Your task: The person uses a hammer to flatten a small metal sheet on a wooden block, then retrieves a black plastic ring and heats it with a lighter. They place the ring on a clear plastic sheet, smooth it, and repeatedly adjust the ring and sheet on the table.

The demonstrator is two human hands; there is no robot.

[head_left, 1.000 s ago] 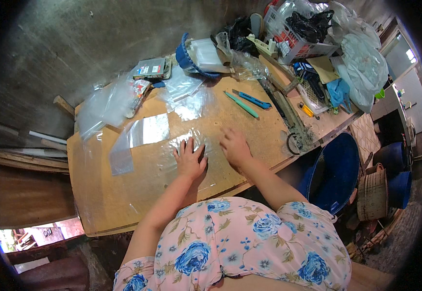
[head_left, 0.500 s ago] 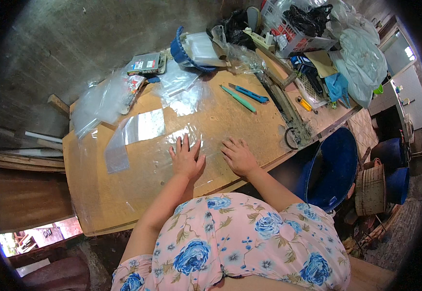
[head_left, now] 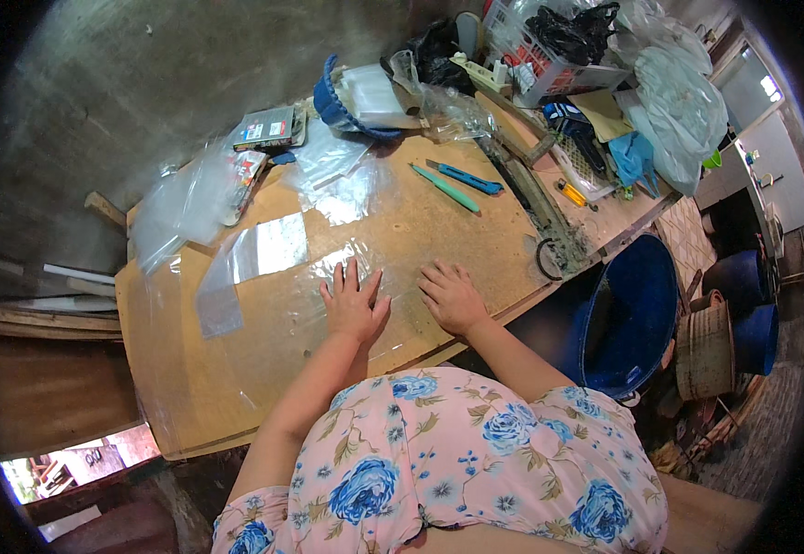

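Observation:
My left hand (head_left: pixel 355 309) lies flat with its fingers spread on a thin clear plastic sheet (head_left: pixel 354 251) on the wooden table (head_left: pixel 190 392). To its right, my right hand (head_left: pixel 454 298) rests palm down on the tabletop, fingers stretched forward and holding nothing. Whether the clear film reaches under it, I cannot tell. Left of my left hand are a shiny clear plastic bag (head_left: pixel 278 246) and a duller plastic piece (head_left: pixel 220 311). Beyond my right hand lie a green pen-shaped tool (head_left: pixel 446 188) and a blue utility knife (head_left: pixel 467 178).
Loose clear bags (head_left: pixel 173 217) and small boxes (head_left: pixel 268 127) lie along the wall. A blue basket (head_left: pixel 330 103) holds plastic bags. At the far right are a crate (head_left: pixel 564 81), a yellow cutter (head_left: pixel 571 193) and a metal bar (head_left: pixel 540 208). A blue barrel (head_left: pixel 637 319) stands beside the table's right edge.
The view has shifted slightly, so the far tools and basket sit a little further left. Both hands keep nearly the same places and poses.

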